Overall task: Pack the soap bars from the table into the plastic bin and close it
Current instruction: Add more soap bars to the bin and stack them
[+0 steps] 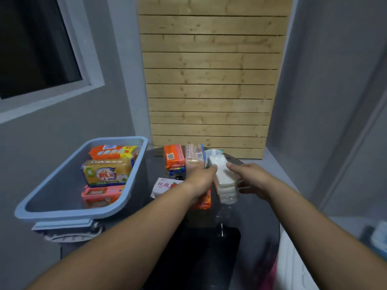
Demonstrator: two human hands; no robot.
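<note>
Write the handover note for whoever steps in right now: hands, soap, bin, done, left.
Left hand: closed on the left side of the white soap pack.
Right hand: fingers touching the pack's right side, grip looks loose.
Blue bin: open, left of the dark table, holding three packs: orange, yellow, pink.
On the table: orange soap, pink-beige pack, white rose bar, plus others partly hidden.
Left: move the remaining soap in, close bin. No lid clearly seen.

Bin (69, 176) pale blue; table (247, 222) black; soap pack (225, 181) white; soap (107, 171) yellow.
</note>
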